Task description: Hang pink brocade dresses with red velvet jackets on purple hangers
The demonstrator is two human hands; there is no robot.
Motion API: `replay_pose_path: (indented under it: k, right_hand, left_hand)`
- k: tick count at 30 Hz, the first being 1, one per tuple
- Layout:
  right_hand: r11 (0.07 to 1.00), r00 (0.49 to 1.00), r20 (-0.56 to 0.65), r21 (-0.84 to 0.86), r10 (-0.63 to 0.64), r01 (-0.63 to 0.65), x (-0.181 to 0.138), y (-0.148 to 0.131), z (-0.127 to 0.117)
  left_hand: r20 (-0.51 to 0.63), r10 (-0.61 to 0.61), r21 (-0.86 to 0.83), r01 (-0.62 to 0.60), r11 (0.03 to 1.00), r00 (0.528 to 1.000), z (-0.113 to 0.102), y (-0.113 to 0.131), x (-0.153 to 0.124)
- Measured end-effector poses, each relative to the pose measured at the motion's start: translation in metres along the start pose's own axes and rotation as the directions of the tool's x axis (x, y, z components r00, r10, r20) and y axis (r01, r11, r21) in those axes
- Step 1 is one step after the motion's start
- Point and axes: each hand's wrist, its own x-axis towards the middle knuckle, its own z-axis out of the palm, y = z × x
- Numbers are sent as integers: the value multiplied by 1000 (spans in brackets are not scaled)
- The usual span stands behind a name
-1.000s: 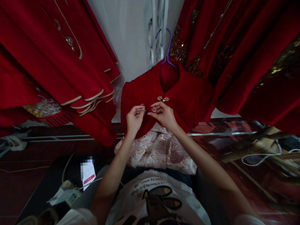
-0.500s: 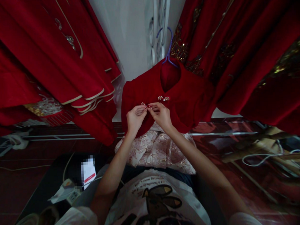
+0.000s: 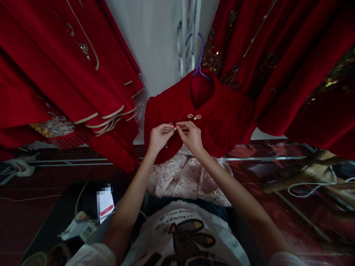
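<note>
A red jacket (image 3: pixel 223 116) hangs in front of me on a purple hanger (image 3: pixel 201 56), its front facing me. Near the neckline sits a flower-shaped jewelled fastening (image 3: pixel 194 117). Lower down, my left hand (image 3: pixel 160 138) and my right hand (image 3: pixel 191 136) meet fingertip to fingertip at the jacket's front edge. Both are closed in a pinch on a small jewelled button (image 3: pixel 175 128), mostly covered by the fingers. Another small ornament (image 3: pixel 166 144) shows on the cloth below my left hand. Patterned pale pink fabric (image 3: pixel 190 175) lies across my lap beneath the jacket.
Red garments with pale trim (image 3: pixel 106 108) hang at the left, and sequinned red garments (image 3: pixel 280 67) at the right. A white metal frame (image 3: pixel 188 31) holds the hanger. On a dark surface at left lie a phone (image 3: pixel 105 201) and a power strip (image 3: pixel 87 230). Wooden pieces (image 3: pixel 309 171) stand right.
My hands stay pinched together in nearly the same place, with slight finger movement. The jacket's lower left front has shifted, and a small ornament there now shows below my left hand.
</note>
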Motion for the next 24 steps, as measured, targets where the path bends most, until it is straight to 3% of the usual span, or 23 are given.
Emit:
replay_pose_path:
  k: [5,9,12,14,16,19,21,24]
  right_hand:
    - [986,975,209,126,82,-110,-5,9,-23]
    - [991,962,237,-40,134,-128,-10,13,-61]
    - [981,945,276,-130,172,-141,-14,15,-86]
    - [971,888,397,-137,233,-194,-17,16,-96]
    - [965,786,559,-167,262,-203,-22,16,-102]
    - [958,647,715,-271,266,-95,-28,15,-107]
    - [934,646,704,-356,294,-38,-31,14,-111]
    - [890,740,586,-455,331,-39,-33,16,-113]
  left_hand:
    - [-32,-34,73,36,997,999,-5,-5,-21]
    - [-107,-114,282,141,949,988,-15,-27,-54]
    - [-40,-188,532,180,828,981,-18,-44,-81]
    - [2,-224,670,165,724,974,-16,-48,-94]
    - [14,-215,748,133,650,976,-11,-46,-100]
    - [26,-142,780,69,621,990,-6,-35,-99]
    - [26,-110,768,51,638,994,-6,-28,-95]
    - [13,-129,720,81,689,992,-8,-19,-91]
